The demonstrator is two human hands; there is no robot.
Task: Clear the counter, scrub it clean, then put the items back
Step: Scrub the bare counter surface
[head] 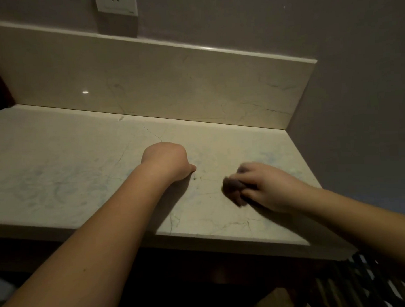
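Scrubber (233, 191) in right hand (269, 187)

- Counter (59, 163): pale marble-look slab with thin dark veins and faint bluish smears across its top; meets a matching upright back panel at the rear and the wall at its right end.
- Scrubber (233, 190): small dark, blurred pad, lying on the counter's right part near the front edge, gripped by the right hand (269, 187).
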